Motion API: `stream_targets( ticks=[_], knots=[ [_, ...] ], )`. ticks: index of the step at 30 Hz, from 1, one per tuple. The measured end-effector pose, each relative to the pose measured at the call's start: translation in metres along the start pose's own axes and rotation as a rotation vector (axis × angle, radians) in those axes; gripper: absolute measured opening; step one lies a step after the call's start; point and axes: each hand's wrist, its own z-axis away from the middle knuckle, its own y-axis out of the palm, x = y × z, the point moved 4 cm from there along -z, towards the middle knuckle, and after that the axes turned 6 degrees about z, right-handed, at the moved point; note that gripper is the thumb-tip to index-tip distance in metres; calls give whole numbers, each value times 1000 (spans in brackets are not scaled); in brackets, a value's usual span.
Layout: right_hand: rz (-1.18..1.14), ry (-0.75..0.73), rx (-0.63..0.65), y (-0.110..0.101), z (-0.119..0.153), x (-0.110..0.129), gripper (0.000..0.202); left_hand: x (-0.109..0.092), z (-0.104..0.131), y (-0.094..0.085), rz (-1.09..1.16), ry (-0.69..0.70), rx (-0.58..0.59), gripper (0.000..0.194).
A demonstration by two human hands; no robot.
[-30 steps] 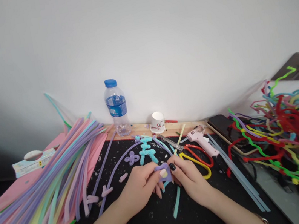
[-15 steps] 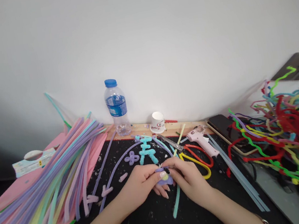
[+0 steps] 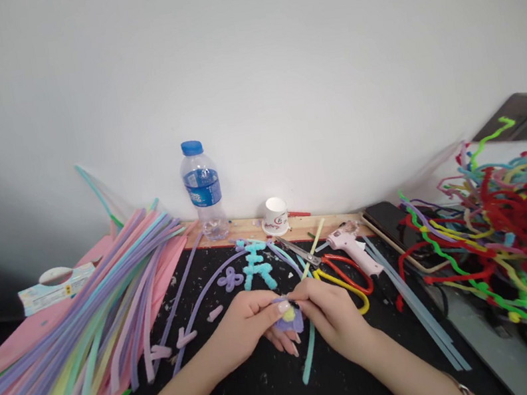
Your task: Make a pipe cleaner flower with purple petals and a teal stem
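Between my hands is a small purple pipe-cleaner flower (image 3: 291, 324) with a pale yellow centre. My left hand (image 3: 249, 324) pinches it between thumb and fingers from the left. My right hand (image 3: 331, 314) has its thumb and index finger closed at the flower's upper right edge; its fingertips partly cover that edge. Just beyond the hands lies a turquoise pipe-cleaner figure (image 3: 258, 269), with a purple looped flower (image 3: 230, 278) to its left. Scissors (image 3: 341, 272) with red and yellow handles rest beside my right hand, over a yellow-green pipe cleaner.
A pile of pastel pipe cleaners (image 3: 109, 304) covers the left side; a tangle of coloured ones (image 3: 516, 229) fills the right. Along the back stand a water bottle (image 3: 204, 194) and paper cup (image 3: 275, 216). A pink glue gun (image 3: 356, 249), glue sticks (image 3: 421, 312) and phone (image 3: 392, 223) lie right.
The flower has turned a little, so more of its purple petals and yellow centre show. My right fingertips have shifted slightly at its upper edge. The camera view has moved slightly.
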Motion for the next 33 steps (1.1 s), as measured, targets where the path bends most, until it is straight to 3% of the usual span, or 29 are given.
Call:
stream_targets(
  ticks=[8,15,19,24,28,33],
  knots=[
    [-21,131,8,2,-1,-4,15,0,-1,1,-55,8,-27,29],
    [-127,227,156,11,-1,-2,27,-16,5,0,-482,182,-65,25],
    [-130,264,126,11,0,-1,32,-22,10,-1,-825,299,-115,21],
    [-202,326,115,14,3,-1,34,-21,12,-3,-999,349,-142,21],
    [-253,357,116,18,5,-1,34,-20,11,0,-975,367,-117,30],
    [-243,351,108,19,4,-3,33,-19,9,1,-735,277,-133,38]
  ],
)
